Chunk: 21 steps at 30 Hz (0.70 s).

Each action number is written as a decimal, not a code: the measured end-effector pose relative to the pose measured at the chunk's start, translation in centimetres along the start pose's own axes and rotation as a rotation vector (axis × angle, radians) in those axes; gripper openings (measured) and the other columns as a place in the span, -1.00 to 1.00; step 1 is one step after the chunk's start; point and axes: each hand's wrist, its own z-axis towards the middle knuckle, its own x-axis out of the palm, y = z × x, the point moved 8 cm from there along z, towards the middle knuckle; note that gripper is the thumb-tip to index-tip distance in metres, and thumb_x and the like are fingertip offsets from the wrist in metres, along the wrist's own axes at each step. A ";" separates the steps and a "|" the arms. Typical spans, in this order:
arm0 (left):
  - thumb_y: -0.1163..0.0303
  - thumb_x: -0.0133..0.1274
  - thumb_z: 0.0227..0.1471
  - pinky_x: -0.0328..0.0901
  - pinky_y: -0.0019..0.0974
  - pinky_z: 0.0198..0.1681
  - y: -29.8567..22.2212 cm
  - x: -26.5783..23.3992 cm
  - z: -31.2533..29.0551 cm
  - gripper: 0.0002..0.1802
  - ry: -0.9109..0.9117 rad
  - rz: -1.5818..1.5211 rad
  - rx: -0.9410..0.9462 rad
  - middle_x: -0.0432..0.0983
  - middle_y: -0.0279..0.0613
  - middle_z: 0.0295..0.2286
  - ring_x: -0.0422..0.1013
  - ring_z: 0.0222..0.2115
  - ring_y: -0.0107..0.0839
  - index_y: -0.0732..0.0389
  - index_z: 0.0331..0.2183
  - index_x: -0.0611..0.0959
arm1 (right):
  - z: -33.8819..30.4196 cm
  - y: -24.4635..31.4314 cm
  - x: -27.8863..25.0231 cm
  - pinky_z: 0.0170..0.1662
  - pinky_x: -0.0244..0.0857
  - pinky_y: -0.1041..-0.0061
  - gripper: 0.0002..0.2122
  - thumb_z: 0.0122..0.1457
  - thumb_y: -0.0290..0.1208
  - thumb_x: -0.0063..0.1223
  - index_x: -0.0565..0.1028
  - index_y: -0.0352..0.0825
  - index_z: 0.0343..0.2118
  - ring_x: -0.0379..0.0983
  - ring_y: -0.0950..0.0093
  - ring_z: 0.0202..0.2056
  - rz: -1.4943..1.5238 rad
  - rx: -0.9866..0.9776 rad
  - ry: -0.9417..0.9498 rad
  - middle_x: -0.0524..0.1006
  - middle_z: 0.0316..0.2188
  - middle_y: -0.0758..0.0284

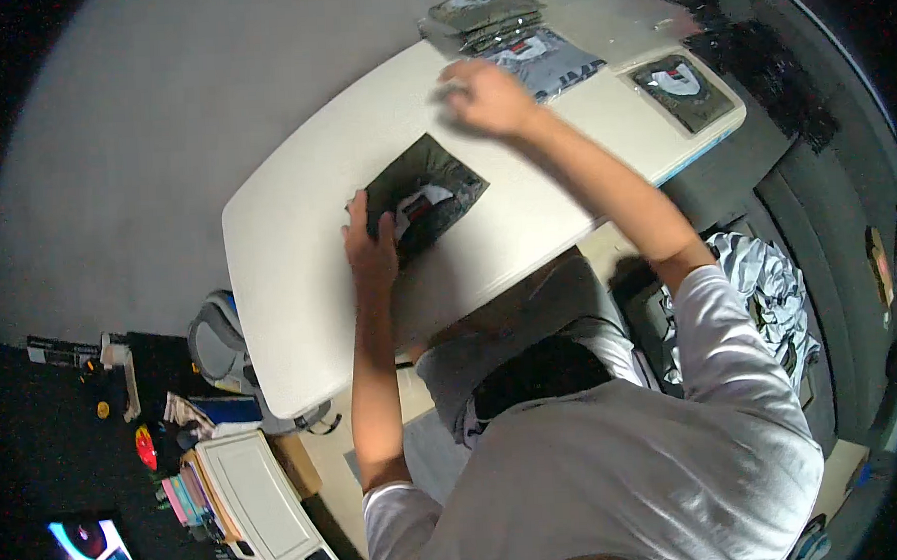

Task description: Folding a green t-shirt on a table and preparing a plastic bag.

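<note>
A dark olive folded shirt (429, 166) with a pale neck opening lies on the white table (297, 257). At its left corner rests my left hand (372, 251), fingers stretched and thumb apart, touching the fabric. My right hand (491, 100) is over the table's far side, away from that shirt and smeared by motion. Its fingers look curled, but whether they hold anything is hidden. Just beyond it are a grey folded shirt in clear plastic (544, 64) and a stack of bagged dark shirts (485, 16).
Another bagged dark shirt (683, 92) lies at the table's right end. Loose clear plastic (597, 13) spreads along the far edge. To the right stand a dark sofa (817, 234) and a heap of silvery grey fabric (764, 286). A white cabinet (262, 488) is at lower left.
</note>
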 end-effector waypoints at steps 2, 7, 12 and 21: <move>0.30 0.02 0.24 -0.21 0.29 0.35 -0.5 -1.5 0.1 -0.40 -0.105 -0.133 0.080 0.32 0.10 0.21 0.07 0.33 0.08 0.25 0.25 0.35 | 1.7 -7.2 -6.2 0.20 0.30 0.19 -0.60 0.05 -0.29 -0.01 0.59 -0.43 -0.11 0.46 0.03 0.03 -0.170 0.171 -0.066 0.57 -0.10 -0.07; 0.33 0.04 0.23 -0.12 0.27 0.34 -2.2 -3.9 0.6 -0.57 -0.318 -0.210 0.218 0.49 -0.04 0.10 0.20 0.27 0.09 0.21 0.11 0.56 | 2.4 -21.3 -16.6 0.16 0.30 0.10 -0.59 0.11 -0.25 0.09 0.49 -0.41 -0.02 0.41 0.04 0.08 -0.945 0.205 -0.103 0.54 -0.02 0.02; 0.26 0.03 0.25 -0.12 0.27 0.34 -2.7 -4.1 0.5 -0.58 -0.320 -0.233 0.202 0.49 -0.08 0.11 0.19 0.27 0.10 0.18 0.10 0.56 | -1.5 -29.4 -18.1 0.02 0.42 0.02 -0.68 0.18 -0.24 0.05 0.54 -0.31 -0.07 0.55 0.04 -0.05 -1.018 0.420 0.141 0.60 -0.09 0.07; 0.22 0.00 0.26 -0.12 0.26 0.34 -3.0 -4.2 0.1 -0.56 -0.305 -0.235 0.232 0.51 -0.01 0.08 0.18 0.27 0.13 0.29 0.06 0.57 | -2.1 -26.5 -20.2 -0.06 0.46 0.07 -0.74 0.28 -0.20 0.01 0.61 -0.24 -0.14 0.59 0.03 -0.16 -0.834 0.517 0.183 0.62 -0.14 0.10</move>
